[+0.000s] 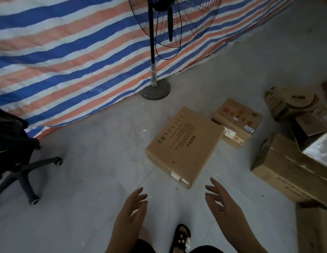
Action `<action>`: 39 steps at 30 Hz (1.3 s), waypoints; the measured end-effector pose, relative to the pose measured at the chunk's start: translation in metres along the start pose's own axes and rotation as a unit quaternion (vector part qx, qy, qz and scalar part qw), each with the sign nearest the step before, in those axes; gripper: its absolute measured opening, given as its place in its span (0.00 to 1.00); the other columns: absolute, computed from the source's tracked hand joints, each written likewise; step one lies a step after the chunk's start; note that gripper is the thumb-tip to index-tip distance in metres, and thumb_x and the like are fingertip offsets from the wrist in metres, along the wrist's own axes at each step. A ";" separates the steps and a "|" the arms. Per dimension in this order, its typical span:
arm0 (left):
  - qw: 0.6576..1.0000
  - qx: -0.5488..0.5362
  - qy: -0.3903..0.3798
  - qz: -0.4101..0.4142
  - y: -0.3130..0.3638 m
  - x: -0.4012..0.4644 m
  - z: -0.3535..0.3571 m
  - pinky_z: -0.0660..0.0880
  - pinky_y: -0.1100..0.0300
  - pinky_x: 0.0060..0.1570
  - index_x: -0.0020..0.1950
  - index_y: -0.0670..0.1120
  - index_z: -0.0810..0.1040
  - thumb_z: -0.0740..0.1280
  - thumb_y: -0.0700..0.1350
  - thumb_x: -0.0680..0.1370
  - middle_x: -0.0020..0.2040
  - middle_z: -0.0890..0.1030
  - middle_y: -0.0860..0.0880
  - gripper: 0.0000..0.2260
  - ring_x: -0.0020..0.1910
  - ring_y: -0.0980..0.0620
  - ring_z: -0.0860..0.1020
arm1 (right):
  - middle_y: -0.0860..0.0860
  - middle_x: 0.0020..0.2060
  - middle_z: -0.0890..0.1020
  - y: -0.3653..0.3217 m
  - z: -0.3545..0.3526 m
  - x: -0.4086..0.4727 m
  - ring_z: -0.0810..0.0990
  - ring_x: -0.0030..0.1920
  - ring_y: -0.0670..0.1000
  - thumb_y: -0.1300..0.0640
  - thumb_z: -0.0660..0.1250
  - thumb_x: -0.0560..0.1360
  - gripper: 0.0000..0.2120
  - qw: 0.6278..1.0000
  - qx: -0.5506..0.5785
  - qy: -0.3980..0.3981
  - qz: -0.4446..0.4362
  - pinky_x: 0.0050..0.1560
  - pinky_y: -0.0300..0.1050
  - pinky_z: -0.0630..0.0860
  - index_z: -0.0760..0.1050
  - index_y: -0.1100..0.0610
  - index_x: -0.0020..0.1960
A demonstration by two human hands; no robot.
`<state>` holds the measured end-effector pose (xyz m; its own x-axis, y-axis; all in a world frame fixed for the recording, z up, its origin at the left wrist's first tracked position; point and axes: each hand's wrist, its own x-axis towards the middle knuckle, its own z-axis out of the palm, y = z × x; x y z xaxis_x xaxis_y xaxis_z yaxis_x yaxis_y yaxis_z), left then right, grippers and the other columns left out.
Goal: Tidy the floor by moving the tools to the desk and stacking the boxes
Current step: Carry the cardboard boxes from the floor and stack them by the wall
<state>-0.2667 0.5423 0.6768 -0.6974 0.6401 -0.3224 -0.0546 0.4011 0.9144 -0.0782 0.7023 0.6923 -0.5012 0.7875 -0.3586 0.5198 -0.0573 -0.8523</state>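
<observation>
Fingers (139,197) spread and empty on both hands, left hand (130,214) and right hand (223,207) apart to flank the flat box (184,145) on the floor (86,179).

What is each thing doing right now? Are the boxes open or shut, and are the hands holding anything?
Left hand: open, holding nothing.
Right hand: open, holding nothing.
Big box: shut, flat on the floor, not stacked.
Small box: shut, on the floor behind the big one.
Long box: lying on its side.
Far box: flaps open.
Fan: standing upright.
Chair: upright on wheels.
</observation>
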 end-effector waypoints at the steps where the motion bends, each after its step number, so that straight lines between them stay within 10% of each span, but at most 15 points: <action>1: 1.000 -0.002 -0.001 -0.008 0.002 0.015 -0.001 0.73 0.74 0.45 0.55 0.58 0.74 0.65 0.35 0.76 0.50 0.83 0.55 0.17 0.47 0.61 0.81 | 0.32 0.56 0.72 -0.006 0.004 0.016 0.75 0.54 0.35 0.50 0.61 0.77 0.20 1.000 -0.006 -0.004 0.003 0.50 0.31 0.70 0.60 0.38 0.65; 7: 0.996 0.015 -0.065 -0.053 0.006 0.133 -0.024 0.73 0.75 0.45 0.57 0.55 0.73 0.64 0.37 0.77 0.53 0.81 0.50 0.14 0.48 0.67 0.79 | 0.31 0.55 0.71 -0.035 0.041 0.115 0.73 0.53 0.30 0.52 0.62 0.78 0.22 0.999 -0.040 -0.004 0.033 0.47 0.23 0.69 0.60 0.41 0.68; 16: 0.969 0.117 -0.161 -0.148 -0.014 0.366 -0.070 0.71 0.73 0.48 0.61 0.49 0.74 0.63 0.38 0.79 0.56 0.80 0.49 0.12 0.52 0.61 0.78 | 0.42 0.61 0.73 -0.077 0.147 0.285 0.74 0.56 0.41 0.51 0.61 0.78 0.22 0.988 0.008 0.046 0.147 0.63 0.41 0.70 0.60 0.44 0.70; 23: 0.942 0.147 -0.162 -0.254 -0.143 0.536 -0.005 0.71 0.63 0.44 0.61 0.48 0.73 0.60 0.41 0.81 0.47 0.78 0.49 0.10 0.44 0.53 0.76 | 0.41 0.65 0.68 0.028 0.229 0.429 0.69 0.65 0.43 0.48 0.59 0.79 0.26 0.983 -0.056 -0.017 0.177 0.54 0.30 0.67 0.56 0.47 0.75; 28: 0.921 0.074 -0.078 -0.374 -0.302 0.634 0.062 0.70 0.59 0.41 0.60 0.45 0.74 0.58 0.43 0.81 0.47 0.76 0.47 0.10 0.44 0.51 0.75 | 0.49 0.72 0.63 0.163 0.315 0.541 0.59 0.72 0.50 0.47 0.57 0.79 0.27 0.971 -0.203 -0.097 0.078 0.72 0.46 0.58 0.56 0.52 0.76; 32: 0.901 0.042 -0.048 -0.429 -0.406 0.676 0.090 0.71 0.56 0.47 0.47 0.44 0.74 0.57 0.42 0.81 0.48 0.75 0.45 0.07 0.46 0.50 0.75 | 0.56 0.71 0.67 0.265 0.371 0.600 0.59 0.71 0.60 0.38 0.60 0.68 0.36 0.905 -0.410 -0.104 -0.041 0.63 0.76 0.58 0.60 0.51 0.72; 39: 0.851 -0.123 -0.002 -0.511 -0.517 0.690 0.116 0.73 0.48 0.55 0.62 0.43 0.70 0.60 0.45 0.80 0.56 0.75 0.42 0.12 0.54 0.46 0.75 | 0.55 0.75 0.57 0.310 0.397 0.608 0.54 0.74 0.62 0.39 0.64 0.69 0.37 0.852 -0.507 -0.017 -0.129 0.62 0.80 0.48 0.55 0.43 0.74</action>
<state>-0.6372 0.8526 -0.0471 -0.1935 0.0416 -0.9802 -0.7797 0.6000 0.1794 -0.4962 0.9196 0.0585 -0.6995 0.6751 -0.2346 0.7118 0.6875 -0.1440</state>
